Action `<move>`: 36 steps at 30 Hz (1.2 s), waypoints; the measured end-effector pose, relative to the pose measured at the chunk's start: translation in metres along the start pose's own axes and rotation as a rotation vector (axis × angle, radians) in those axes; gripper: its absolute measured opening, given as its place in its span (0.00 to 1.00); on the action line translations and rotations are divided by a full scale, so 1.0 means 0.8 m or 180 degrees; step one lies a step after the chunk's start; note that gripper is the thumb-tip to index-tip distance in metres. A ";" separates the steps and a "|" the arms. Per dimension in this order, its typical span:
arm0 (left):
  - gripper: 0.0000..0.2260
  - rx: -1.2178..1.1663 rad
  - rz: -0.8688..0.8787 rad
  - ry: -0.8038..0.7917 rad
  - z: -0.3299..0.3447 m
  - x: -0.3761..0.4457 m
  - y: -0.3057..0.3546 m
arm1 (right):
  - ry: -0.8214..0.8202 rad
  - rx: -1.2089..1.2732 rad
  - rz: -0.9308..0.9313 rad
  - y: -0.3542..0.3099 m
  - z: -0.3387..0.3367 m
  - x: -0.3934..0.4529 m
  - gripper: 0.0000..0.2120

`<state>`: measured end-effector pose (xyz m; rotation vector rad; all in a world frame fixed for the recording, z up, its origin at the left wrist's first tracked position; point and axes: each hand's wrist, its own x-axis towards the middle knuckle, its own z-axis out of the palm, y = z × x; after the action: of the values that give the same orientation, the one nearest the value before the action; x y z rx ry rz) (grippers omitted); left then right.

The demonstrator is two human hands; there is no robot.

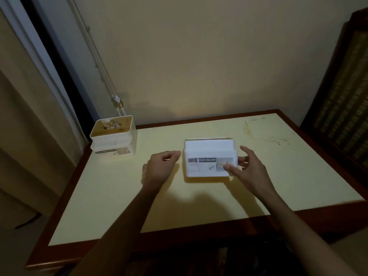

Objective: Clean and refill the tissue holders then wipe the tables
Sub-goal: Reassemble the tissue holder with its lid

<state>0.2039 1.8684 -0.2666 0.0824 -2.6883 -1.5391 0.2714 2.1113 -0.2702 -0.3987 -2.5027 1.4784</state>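
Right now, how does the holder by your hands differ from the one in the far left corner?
The near holder sits mid-table between the left hand and right hand; the corner holder stands untouched by the wall. The near holder is packed with white tissue; the corner holder is capped by a brownish lid with crumpled bits on it. Both are white boxes with a printed front label.

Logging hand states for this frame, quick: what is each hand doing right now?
Left hand: loosely curled, holding nothing, beside the tissue holder.
Right hand: open, fingers spread; thumb against the holder's front, not gripping it.
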 end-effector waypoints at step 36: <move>0.07 0.0098 0.0724 0.0247 0.012 -0.046 0.007 | -0.0225 -0.0221 -0.0323 0.026 0.015 -0.020 0.27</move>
<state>0.2400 1.8820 -0.2673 -0.1543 -2.5581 -1.3987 0.2853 2.1056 -0.2945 -0.2304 -2.5929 1.3940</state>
